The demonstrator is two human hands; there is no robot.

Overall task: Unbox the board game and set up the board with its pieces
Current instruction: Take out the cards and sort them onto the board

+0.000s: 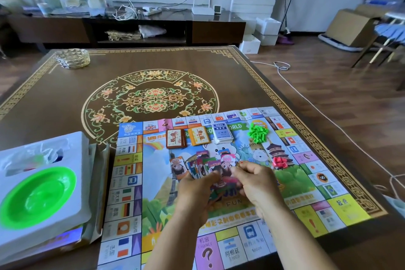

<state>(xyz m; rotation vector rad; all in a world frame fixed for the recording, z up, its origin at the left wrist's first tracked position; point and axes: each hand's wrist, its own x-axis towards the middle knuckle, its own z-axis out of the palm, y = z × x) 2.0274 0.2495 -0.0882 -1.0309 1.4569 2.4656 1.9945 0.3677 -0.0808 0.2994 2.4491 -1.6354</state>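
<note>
Gripping fanned paper bills [205,165] w/ my left hand [198,190] over board [302,193]; right hand [255,180] pinched one bill, fingers curled.

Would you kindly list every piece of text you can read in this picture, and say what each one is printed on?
"机会": the brown card deck.
"命运": the orange card deck.
"WORLD", partly covered, and "FUN": the game board.
"机会 CHANCE" with "?": the board's near-edge square.
"阿根廷": the near-edge square with the blue and white flag.
Too blurred to read: the white card deck, the banknotes held in the hands, and most other squares.
</note>
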